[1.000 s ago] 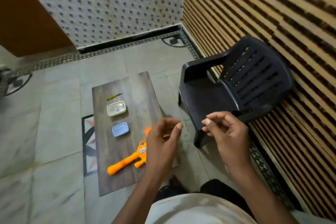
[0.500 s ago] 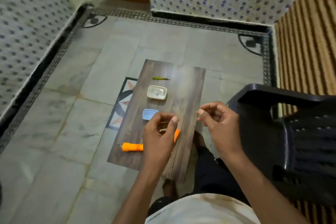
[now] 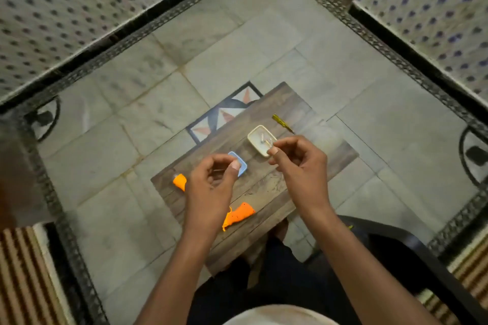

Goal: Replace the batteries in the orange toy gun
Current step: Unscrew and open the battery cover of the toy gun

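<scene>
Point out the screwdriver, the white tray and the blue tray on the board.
screwdriver [image 3: 280,121]: head view, on its yellow-green handle.
white tray [image 3: 255,137]: head view, on its left rim.
blue tray [image 3: 243,168]: head view, on its right rim beside the left thumb.

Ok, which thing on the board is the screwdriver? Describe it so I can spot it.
Find the wooden board on the tiled floor. At its far end, past the cream tray, lies the screwdriver. It is the only thin, stick-like thing there, with a yellow-green handle; its neighbours are boxy trays and an orange toy gun.
</scene>
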The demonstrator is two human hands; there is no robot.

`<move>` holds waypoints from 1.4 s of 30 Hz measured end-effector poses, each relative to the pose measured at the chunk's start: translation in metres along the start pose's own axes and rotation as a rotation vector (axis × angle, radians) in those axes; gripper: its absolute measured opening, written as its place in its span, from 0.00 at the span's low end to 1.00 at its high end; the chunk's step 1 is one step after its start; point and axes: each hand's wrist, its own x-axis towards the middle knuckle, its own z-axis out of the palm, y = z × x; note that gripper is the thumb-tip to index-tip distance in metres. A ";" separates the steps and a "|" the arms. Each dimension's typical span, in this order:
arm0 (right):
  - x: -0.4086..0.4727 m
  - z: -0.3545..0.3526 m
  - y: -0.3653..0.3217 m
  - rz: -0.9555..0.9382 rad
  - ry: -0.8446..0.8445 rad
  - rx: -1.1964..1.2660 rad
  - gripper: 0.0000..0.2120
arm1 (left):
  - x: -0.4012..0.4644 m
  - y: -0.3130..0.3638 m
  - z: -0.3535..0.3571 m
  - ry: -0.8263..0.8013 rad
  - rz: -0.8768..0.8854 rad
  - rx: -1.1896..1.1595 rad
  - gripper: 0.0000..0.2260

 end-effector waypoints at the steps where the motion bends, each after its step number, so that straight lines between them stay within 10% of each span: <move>1: 0.002 0.004 -0.004 0.000 -0.019 -0.006 0.03 | 0.000 0.002 -0.002 0.026 -0.010 -0.021 0.05; 21: 0.089 0.028 0.002 -0.116 -0.253 -0.229 0.03 | 0.034 -0.042 0.029 0.393 -0.154 -0.210 0.07; 42: 0.263 0.074 0.297 -0.229 -0.347 -0.154 0.05 | 0.196 -0.301 0.185 0.485 0.046 -0.270 0.05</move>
